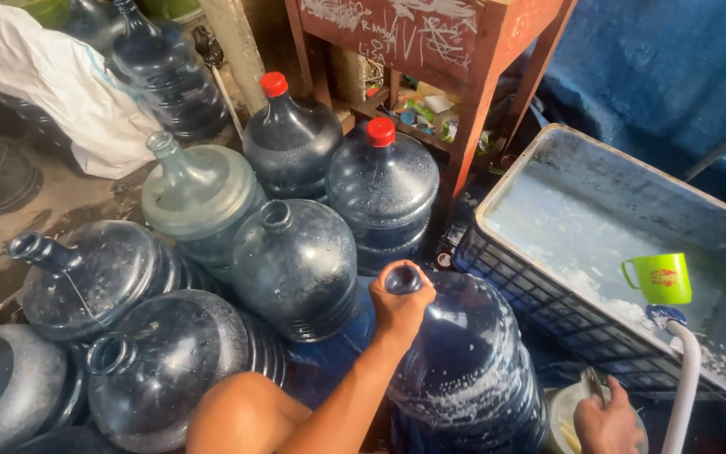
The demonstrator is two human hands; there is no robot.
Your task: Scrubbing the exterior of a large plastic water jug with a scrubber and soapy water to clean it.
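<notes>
The soapy water jug stands in the lower middle of the frame, beside the grey wash tub. It looks wet and slippery, bulky but probably light if empty; the narrow neck seems the surest hold. The left hand reaches forward, fingers wrapped closed around that neck. The right hand, low at the bottom right, grips a small tool I cannot identify.

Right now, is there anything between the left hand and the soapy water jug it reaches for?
No. The left hand already grips the open neck of the soapy jug, with nothing between them. The right hand is apart, at a small bowl.
</notes>
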